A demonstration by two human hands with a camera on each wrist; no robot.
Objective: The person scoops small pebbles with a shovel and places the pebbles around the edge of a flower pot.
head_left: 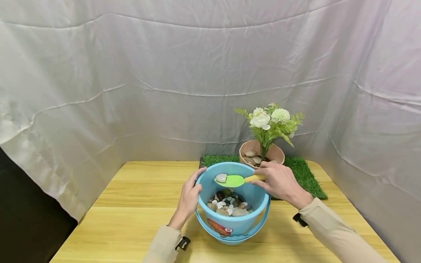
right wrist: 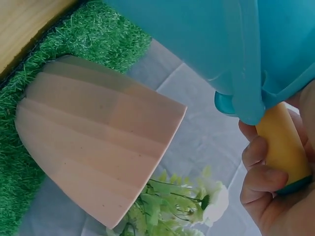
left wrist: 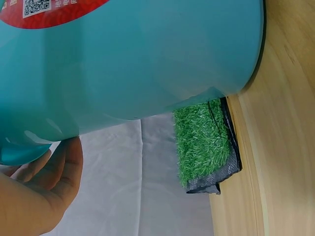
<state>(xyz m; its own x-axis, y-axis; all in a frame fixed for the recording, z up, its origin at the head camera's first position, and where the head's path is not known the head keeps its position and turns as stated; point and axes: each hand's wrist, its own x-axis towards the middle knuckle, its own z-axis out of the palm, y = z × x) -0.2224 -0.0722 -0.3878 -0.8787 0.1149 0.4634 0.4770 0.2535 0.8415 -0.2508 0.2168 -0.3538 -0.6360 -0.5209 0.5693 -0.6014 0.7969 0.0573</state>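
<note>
A blue bucket (head_left: 215,215) stands on the table, with pebbles (head_left: 230,204) of several colours in its bottom. My left hand (head_left: 190,195) grips the bucket's left rim; in the left wrist view its fingers (left wrist: 73,164) curl at the rim. My right hand (head_left: 279,180) holds the yellow handle (right wrist: 281,142) of a small trowel. The trowel's green blade (head_left: 235,180) is over the bucket's opening, and a pale stone (head_left: 221,178) lies on its tip. The bucket's handle (head_left: 233,239) hangs down at the front.
Behind the bucket, a pink flowerpot (right wrist: 103,132) with white flowers (head_left: 271,118) and several stones (head_left: 253,157) stands on a green turf mat (head_left: 304,177). The wooden table (head_left: 131,212) extends to the left. Grey cloth (head_left: 181,73) hangs around the back and sides.
</note>
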